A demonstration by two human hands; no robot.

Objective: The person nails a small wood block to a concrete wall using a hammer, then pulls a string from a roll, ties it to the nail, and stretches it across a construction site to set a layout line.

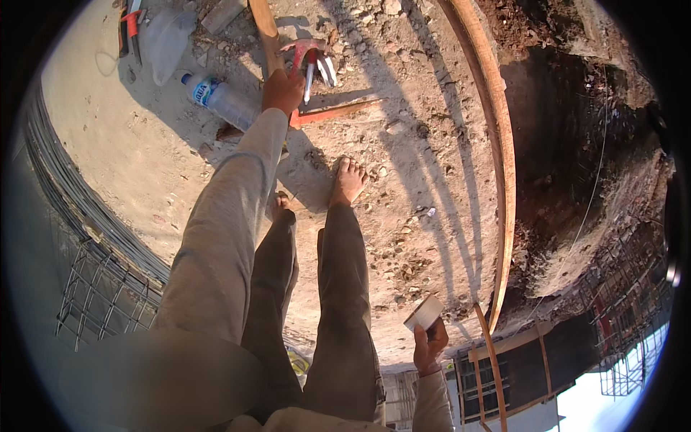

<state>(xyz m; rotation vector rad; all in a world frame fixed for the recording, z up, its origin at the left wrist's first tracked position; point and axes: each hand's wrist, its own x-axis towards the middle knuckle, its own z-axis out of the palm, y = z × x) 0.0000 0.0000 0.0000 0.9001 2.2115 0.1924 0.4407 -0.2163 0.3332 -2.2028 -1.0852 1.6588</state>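
Observation:
My left hand (283, 91) reaches out over the ground, its fingers closed round the red handle of a claw hammer (305, 46). Just left of the hammer head lies a wooden plank (265, 30). Pincers with pale handles (317, 70) are close by on the right, partly overlapping the hammer in view. A red carpenter's square (337, 113) rests on the dirt below them. Low on the right, my right hand (430, 345) grips a short pale block (424, 314), perhaps wood; its exact kind is unclear.
A clear water bottle (223, 101) lies left of my left arm, near a plastic bag (167, 42) and red-handled tools (131, 27). My bare foot (350, 181) stands on stony dirt. A long timber (498, 144) edges a dark pit (554, 137). Steel bars (79, 194) lie far left.

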